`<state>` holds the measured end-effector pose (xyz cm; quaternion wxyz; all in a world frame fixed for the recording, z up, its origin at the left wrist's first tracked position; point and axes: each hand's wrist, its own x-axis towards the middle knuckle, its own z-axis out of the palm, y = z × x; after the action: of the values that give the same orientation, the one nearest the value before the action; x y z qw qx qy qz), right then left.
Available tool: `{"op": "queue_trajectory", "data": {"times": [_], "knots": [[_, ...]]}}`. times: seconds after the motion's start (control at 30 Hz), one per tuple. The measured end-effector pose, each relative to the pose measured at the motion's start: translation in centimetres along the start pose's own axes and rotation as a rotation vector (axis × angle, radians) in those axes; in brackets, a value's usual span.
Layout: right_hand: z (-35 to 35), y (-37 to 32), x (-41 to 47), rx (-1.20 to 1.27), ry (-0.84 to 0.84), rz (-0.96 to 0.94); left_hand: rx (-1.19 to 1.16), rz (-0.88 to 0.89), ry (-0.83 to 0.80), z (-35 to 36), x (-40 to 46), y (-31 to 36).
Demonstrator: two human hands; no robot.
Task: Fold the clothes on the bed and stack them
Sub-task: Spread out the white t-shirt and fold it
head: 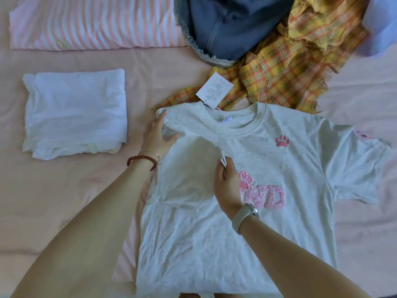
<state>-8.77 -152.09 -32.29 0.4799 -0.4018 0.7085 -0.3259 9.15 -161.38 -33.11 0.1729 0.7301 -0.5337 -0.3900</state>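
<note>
A grey tee (268,168) lies face up on the pink bed (64,201), collar away from the person, its left side folded in over the chest. The left hand (155,136) rests at the folded shoulder, fingers straight along the edge, thumb lying on the cloth. The right hand (226,186) sits mid-chest, fingers curled, pinching the end of the folded-in sleeve, and it covers part of the pink lettering (266,195). A small pink paw (282,141) shows near the far shoulder.

Left of the tee, apart from it, sits a folded white stack (75,112). Beyond that, a folded pink-striped top (94,22). Up top, denim (232,26) lies heaped over a yellow plaid garment (300,67), whose hem touches the tee's collar, a paper tag (214,91) lying on it. A pale blue cloth (380,24) peeks in at the corner.
</note>
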Motion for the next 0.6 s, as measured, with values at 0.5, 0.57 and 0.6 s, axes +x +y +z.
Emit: {"op": "queue_trajectory", "data": {"times": [0.5,0.57,0.6], "knots": [[-0.3,2.1,-5.3,-0.212,0.017,0.317,0.103,-0.111,0.281,-0.2,-0.3,2.3],[-0.7,1.8,-6.0,-0.396,0.123,0.171,0.294,0.008,0.263,0.3,-2.9,1.7],[-0.8,1.5,-6.4,-0.473,0.134,0.009,0.392,0.113,0.239,0.7,-4.7,1.1]]}}
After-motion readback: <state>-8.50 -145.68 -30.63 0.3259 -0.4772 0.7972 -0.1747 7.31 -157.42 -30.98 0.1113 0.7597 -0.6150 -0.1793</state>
